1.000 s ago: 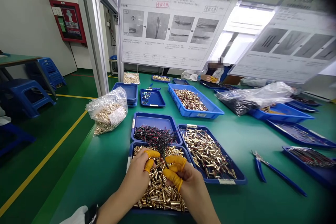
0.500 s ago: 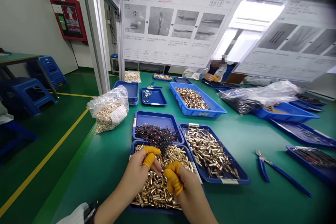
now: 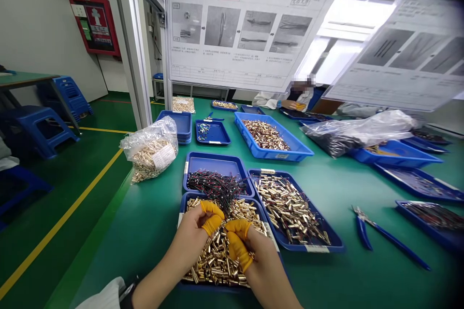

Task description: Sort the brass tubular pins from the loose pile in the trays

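My left hand (image 3: 198,226) and my right hand (image 3: 255,246) meet above a blue tray (image 3: 184,200) filled with small brass-coloured metal tubes (image 3: 217,263). Yellow finger cots cover the thumb and a finger on each. Both hands are closed in a pinch, their tips almost touching; whatever lies between them is too small or hidden to make out. Just beyond, black and red wires (image 3: 213,184) lie heaped in another blue tray (image 3: 217,156), some spilling over toward the tubes. To the right, a third tray (image 3: 339,244) holds tubes (image 3: 286,205) with bits of dark wire among them.
Blue-handled pliers (image 3: 384,236) lie at the right. A clear bag of tubes (image 3: 154,154) stands at the left, by stacked trays (image 3: 177,123). Farther back is a large blue bin (image 3: 300,152). Printed sheets (image 3: 235,67) hang ahead; a person (image 3: 300,99) sits behind.
My left hand's fingers have curled in and drawn closer to my right fingertips. My right hand has shifted only slightly. The trays stay in place.
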Demonstrator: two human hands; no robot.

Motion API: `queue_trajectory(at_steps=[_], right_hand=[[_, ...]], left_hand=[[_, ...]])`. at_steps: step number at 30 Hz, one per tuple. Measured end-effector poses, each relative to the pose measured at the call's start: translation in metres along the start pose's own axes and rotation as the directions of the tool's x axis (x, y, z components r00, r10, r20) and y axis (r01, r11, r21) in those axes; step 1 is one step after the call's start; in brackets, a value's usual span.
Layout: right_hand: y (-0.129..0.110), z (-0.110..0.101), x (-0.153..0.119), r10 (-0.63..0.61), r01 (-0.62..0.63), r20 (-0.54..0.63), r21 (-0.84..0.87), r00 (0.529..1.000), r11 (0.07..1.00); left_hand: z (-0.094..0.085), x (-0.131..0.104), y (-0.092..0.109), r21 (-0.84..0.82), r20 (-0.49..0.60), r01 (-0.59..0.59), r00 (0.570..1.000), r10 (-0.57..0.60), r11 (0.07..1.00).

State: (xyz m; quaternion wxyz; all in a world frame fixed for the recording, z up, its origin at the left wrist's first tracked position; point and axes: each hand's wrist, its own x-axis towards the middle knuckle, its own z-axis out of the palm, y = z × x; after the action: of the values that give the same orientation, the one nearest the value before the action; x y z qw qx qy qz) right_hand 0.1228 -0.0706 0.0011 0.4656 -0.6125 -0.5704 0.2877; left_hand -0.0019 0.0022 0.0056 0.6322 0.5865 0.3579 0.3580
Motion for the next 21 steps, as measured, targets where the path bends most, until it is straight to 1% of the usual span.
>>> queue_trajectory(at_steps=[3,7,11,17,21], right_hand=[[-0.0001,0.0007,-0.0005,-0.013,0.013,-0.021,-0.013,1.000,1.000],[-0.0011,0.0003,0.0000,-0.010,0.009,-0.040,-0.036,0.999,0.999],[-0.0019,-0.0002,0.0008,-0.004,0.003,-0.033,-0.026,0.999,1.000],[-0.0019,0.0004,0.0005,0.030,-0.031,-0.027,-0.026,0.999,0.999],[-0.0020,0.0019,-0.0003,0.059,-0.058,-0.041,0.042,0.997,0.997]], left_hand=[[0.0028,-0.0014,-0.0004,-0.033,-0.001,0.054,0.999,-0.054,0.998],[0.0041,-0.0013,0.0007,-0.043,-0.020,0.063,0.998,-0.064,0.997],[0.0046,-0.0001,-0.0013,-0.071,-0.008,0.079,0.997,-0.080,0.994],[0.0040,-0.0011,-0.0062,-0.085,0.016,0.087,0.996,-0.086,0.993],[0.0045,-0.0041,-0.0074,-0.031,-0.002,0.036,0.999,-0.036,0.999]])
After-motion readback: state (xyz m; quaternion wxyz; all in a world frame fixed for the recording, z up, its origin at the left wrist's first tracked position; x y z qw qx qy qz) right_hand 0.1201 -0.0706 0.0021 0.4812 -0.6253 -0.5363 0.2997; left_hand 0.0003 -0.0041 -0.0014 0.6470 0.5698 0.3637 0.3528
